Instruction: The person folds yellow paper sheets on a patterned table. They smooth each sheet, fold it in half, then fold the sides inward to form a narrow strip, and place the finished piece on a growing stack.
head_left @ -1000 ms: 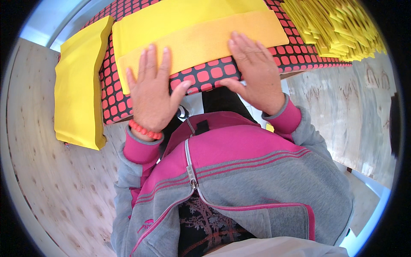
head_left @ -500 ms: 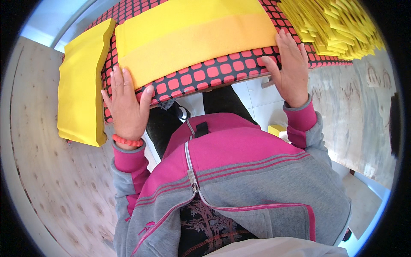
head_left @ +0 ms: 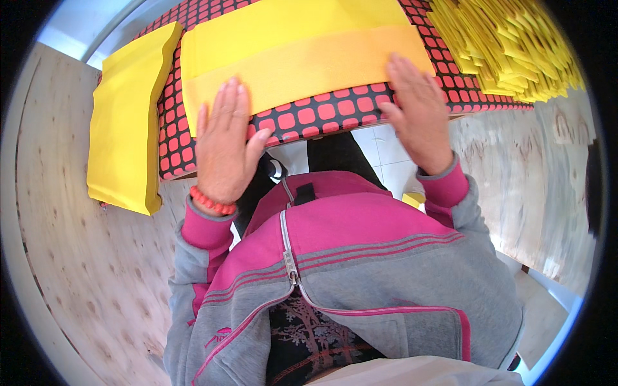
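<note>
A flat yellow sheet, fabric-like, (head_left: pixel 302 67) lies in front of me, with a more orange band folded along its near side. Over its near left part rests my left hand (head_left: pixel 225 141), palm down, fingers stretched out, a red bracelet at the wrist. My right hand (head_left: pixel 417 116) is spread over the near right part of the same sheet, its fingertips slightly blurred. Neither hand grips anything. Whether the palms press on the sheet or hover just above it, I cannot tell.
A red-and-black checked cover (head_left: pixel 309 119) lies under the sheet. To the left is a stack of yellow sheets (head_left: pixel 129 122). A fanned pile of yellow folded pieces (head_left: pixel 512 48) sits at the far right. Wooden boards (head_left: pixel 96 270) flank me.
Both hands have moved inward over the sheet, the left one to the right and the right one to the left. My view has shifted slightly.
</note>
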A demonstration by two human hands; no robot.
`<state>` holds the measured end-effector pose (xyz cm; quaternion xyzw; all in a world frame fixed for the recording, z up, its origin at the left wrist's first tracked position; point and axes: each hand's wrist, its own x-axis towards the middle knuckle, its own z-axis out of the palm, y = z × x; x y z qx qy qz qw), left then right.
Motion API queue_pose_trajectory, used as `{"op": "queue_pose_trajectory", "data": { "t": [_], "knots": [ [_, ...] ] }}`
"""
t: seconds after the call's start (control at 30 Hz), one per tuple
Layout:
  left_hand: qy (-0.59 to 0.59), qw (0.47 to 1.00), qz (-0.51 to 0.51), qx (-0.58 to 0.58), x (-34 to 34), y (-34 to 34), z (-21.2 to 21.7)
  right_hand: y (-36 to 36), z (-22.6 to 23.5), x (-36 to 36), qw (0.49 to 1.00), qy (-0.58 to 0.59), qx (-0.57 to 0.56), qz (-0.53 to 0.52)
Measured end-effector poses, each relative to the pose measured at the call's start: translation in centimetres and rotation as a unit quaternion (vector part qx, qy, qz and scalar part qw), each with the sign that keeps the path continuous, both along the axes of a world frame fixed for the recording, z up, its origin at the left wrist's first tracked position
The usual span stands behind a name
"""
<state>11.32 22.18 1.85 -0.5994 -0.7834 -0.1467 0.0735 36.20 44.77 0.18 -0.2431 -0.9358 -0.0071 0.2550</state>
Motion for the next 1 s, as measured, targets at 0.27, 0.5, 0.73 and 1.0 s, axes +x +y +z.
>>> {"op": "queue_pose_trajectory", "data": {
  "t": [0.27, 0.5, 0.73, 1.0],
  "knots": [
    [0.108, 0.988, 0.107, -0.002, -2.7, -2.5, 0.9, 1.8, 0.8, 3.0, 0.995, 0.011, 0.053, -0.088],
    [0.083, 0.993, -0.066, 0.055, 1.6, 4.3, 2.3, -0.4, 2.5, -2.0, 0.995, 0.041, 0.019, 0.094],
    [0.061, 0.992, -0.103, -0.049, 0.1, 6.9, 3.6, 1.0, 3.1, -3.6, 0.986, 0.035, -0.010, 0.161],
    [0.071, 0.986, -0.148, 0.034, -3.0, 6.3, 2.5, 5.2, 3.8, -0.4, 0.987, 0.037, 0.097, 0.121]
  ]
}}
